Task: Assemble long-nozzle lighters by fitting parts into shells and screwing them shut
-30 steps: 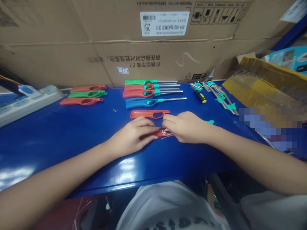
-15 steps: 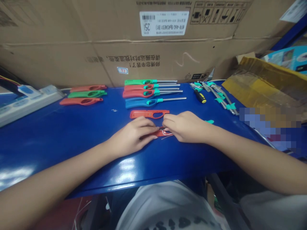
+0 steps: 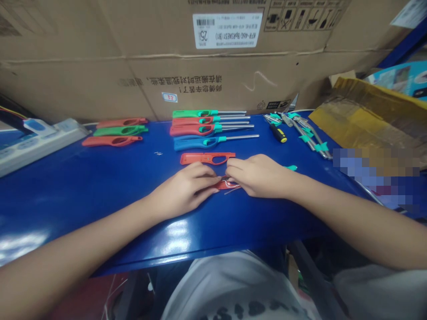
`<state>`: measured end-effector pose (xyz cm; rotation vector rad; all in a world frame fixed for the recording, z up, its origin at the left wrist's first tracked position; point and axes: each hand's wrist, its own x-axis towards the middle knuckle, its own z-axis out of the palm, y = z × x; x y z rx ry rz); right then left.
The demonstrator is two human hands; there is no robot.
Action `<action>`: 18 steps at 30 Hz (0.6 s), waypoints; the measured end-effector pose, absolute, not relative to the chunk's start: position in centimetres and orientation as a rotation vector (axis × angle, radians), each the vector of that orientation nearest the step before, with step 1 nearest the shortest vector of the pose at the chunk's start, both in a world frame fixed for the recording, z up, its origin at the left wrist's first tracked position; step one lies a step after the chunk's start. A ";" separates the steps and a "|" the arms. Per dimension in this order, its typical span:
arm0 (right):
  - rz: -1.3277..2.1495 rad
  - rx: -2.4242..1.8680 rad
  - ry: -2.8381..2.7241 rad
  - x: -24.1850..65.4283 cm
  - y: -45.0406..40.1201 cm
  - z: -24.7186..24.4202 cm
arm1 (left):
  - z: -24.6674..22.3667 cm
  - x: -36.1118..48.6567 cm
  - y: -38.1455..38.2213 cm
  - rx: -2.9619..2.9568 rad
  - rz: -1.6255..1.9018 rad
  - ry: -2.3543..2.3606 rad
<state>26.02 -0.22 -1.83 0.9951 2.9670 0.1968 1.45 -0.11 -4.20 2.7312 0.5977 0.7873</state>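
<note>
A red lighter shell half (image 3: 224, 185) with thin white wires lies between my hands on the blue table (image 3: 133, 249). My left hand (image 3: 188, 189) grips its left end, thumb and fingers closed round it. My right hand (image 3: 248, 175) is pinched over its right part, and the fingers hide what they touch there. A thin grey rod (image 3: 231, 190) shows just below the shell. Behind my hands lies another red shell half (image 3: 193, 158), open side up. A teal tip (image 3: 291, 168) pokes out beyond my right wrist.
Several assembled lighters (image 3: 196, 142) lie in a row behind. Handle shells (image 3: 113, 141) and a white power strip (image 3: 40, 144) are at left. At right are a screwdriver (image 3: 278, 133), metal tubes (image 3: 308, 138) and a taped box (image 3: 367, 115). A large carton (image 3: 133, 58) stands behind.
</note>
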 end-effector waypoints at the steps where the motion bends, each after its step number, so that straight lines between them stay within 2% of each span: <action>1: 0.194 0.991 2.966 26.0 -0.2 -1.8 | -4.2 1.4 -0.1 2.731 0.780 0.600; 18: 0.209 1.070 2.991 25.8 -0.8 -1.3 | -4.0 1.5 -0.3 2.868 0.597 0.632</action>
